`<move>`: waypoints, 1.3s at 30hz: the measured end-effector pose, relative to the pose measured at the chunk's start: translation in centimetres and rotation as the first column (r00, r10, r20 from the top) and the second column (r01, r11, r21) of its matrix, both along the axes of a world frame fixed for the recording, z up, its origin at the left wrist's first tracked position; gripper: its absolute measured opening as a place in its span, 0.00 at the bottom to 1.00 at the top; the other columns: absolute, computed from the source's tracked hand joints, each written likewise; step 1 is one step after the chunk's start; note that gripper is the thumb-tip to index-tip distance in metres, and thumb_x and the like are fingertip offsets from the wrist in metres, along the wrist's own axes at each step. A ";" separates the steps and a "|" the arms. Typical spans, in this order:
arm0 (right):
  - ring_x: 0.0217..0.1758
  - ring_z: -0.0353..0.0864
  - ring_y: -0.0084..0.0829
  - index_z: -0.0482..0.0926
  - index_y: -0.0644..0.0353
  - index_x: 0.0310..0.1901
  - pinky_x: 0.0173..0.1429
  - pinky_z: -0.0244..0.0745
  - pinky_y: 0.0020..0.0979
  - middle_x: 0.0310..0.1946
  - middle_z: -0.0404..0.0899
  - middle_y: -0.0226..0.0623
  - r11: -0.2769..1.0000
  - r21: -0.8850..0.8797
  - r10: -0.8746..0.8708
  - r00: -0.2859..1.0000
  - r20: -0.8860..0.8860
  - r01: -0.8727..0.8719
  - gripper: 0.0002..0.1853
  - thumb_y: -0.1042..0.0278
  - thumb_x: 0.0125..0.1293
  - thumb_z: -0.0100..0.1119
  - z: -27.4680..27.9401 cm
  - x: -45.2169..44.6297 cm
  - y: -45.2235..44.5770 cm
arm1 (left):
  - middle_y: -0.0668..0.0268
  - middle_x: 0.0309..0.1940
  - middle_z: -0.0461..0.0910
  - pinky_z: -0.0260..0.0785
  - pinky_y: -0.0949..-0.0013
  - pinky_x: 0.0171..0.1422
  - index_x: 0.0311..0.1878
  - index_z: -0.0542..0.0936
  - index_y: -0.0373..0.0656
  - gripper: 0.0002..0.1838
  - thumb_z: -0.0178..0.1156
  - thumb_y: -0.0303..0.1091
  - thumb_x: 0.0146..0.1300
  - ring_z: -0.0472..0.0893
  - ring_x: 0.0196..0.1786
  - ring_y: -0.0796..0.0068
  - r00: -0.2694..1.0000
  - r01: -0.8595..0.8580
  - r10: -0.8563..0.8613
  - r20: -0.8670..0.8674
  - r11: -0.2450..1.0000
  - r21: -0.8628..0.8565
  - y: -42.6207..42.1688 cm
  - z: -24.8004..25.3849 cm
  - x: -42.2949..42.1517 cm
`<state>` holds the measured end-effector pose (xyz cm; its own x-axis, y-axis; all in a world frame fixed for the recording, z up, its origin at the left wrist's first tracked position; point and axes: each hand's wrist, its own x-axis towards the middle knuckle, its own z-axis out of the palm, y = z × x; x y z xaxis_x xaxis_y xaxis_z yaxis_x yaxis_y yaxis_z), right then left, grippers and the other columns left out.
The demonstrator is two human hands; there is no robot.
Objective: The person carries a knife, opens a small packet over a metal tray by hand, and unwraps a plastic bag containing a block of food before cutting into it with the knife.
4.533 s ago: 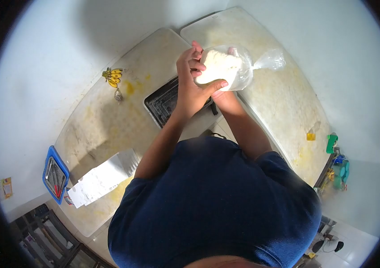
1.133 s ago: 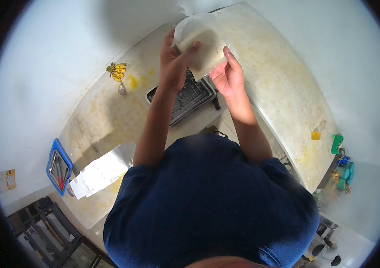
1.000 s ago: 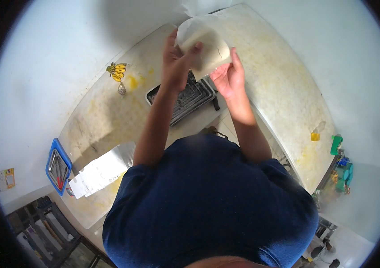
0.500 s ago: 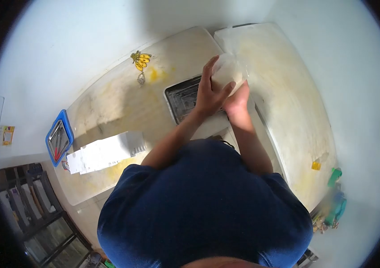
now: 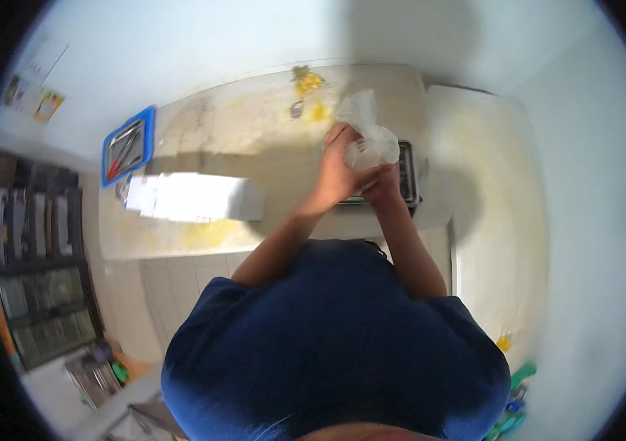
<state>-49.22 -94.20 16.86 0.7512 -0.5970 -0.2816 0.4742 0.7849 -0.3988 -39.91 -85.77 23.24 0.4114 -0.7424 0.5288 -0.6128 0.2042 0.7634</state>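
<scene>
A translucent plastic bag [image 5: 373, 149] with whitish contents is held between my two hands, its loose top end pointing away from me. My left hand [image 5: 338, 167] wraps the bag's left side, with the thumb stretched across its near side. From below and the right, my right hand [image 5: 385, 185] grips the same bag, and most of its fingers are hidden. Beneath the hands lies a dark tray with a light rim [image 5: 408, 192], partly covered by the hands and bag.
A bunch of bananas [image 5: 308, 82] lies at the far edge of the counter [image 5: 217, 140]. White boxes or sheets [image 5: 195, 197] are on the left, near a blue-rimmed tray [image 5: 149, 136] with red-handled tools. Another pale counter [image 5: 500, 206] runs along the right.
My view has turned left, so the counter's things appear further right. Both hands still hold the bag, which now sits lower in view with its loose top leaning left.
</scene>
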 end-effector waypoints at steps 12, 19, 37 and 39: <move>0.58 0.79 0.37 0.73 0.62 0.58 0.64 0.74 0.40 0.54 0.78 0.41 0.845 0.151 0.468 0.846 0.257 -0.513 0.23 0.52 0.74 0.44 -1.1 7.9 8.8 | 0.58 0.48 0.76 0.64 0.60 0.64 0.43 0.83 0.40 0.17 0.74 0.32 0.49 0.73 0.59 0.58 0.934 -0.314 0.328 -0.140 0.943 0.114 10.7 1.2 3.1; 0.56 0.80 0.39 0.74 0.57 0.57 0.64 0.73 0.41 0.54 0.79 0.40 0.703 0.113 0.661 0.704 0.258 -0.702 0.23 0.49 0.73 0.43 -1.7 7.8 10.4 | 0.57 0.43 0.81 0.69 0.63 0.59 0.46 0.82 0.37 0.13 0.69 0.27 0.57 0.80 0.53 0.58 0.854 -0.455 0.424 -0.302 0.890 -0.036 12.7 -0.2 1.9; 0.55 0.80 0.38 0.77 0.54 0.56 0.62 0.74 0.42 0.53 0.81 0.37 0.548 0.228 0.770 0.592 0.239 -0.805 0.29 0.37 0.73 0.42 -4.5 6.6 13.8 | 0.62 0.29 0.75 0.67 0.68 0.43 0.35 0.77 0.36 0.10 0.69 0.29 0.60 0.73 0.35 0.72 0.666 -0.703 0.649 -0.367 0.711 -0.020 15.5 -0.6 -2.8; 0.55 0.80 0.38 0.77 0.54 0.57 0.63 0.74 0.42 0.53 0.81 0.37 0.538 0.254 0.766 0.591 0.252 -0.804 0.31 0.35 0.72 0.42 -3.7 6.3 14.1 | 0.62 0.30 0.77 0.68 0.68 0.44 0.36 0.78 0.36 0.10 0.70 0.29 0.59 0.75 0.36 0.72 0.671 -0.703 0.639 -0.375 0.709 -0.050 15.6 -0.5 -3.0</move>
